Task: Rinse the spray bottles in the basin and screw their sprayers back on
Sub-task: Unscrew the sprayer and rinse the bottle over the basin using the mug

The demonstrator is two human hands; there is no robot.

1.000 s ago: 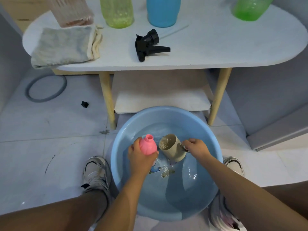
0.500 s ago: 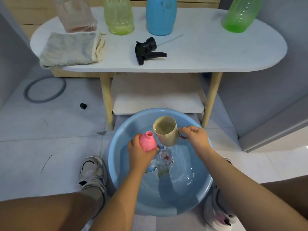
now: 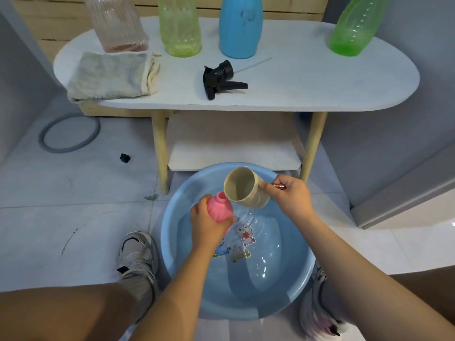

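bottle tops: the four bottles (image 3: pixel 242 25) on the table run off the top edge.
pink bottle (image 3: pixel 218 209): lower body hidden by the left hand (image 3: pixel 208 226).
right shoe (image 3: pixel 320 308): blurred, partly behind the basin (image 3: pixel 170 242).

A white oval table (image 3: pixel 320 77) spans the upper frame. On it from left to right sit a folded grey cloth (image 3: pixel 110 75), a clear ribbed bottle (image 3: pixel 115 23), a yellow-green bottle (image 3: pixel 179 25), a black sprayer (image 3: pixel 220 78) lying on its side, a blue bottle (image 3: pixel 240 25) and a green bottle (image 3: pixel 352 28). Below, the tiled floor (image 3: pixel 73 217) carries a blue basin (image 3: pixel 290 299), a grey ring (image 3: pixel 70 135) and a small black cap (image 3: pixel 125 158).
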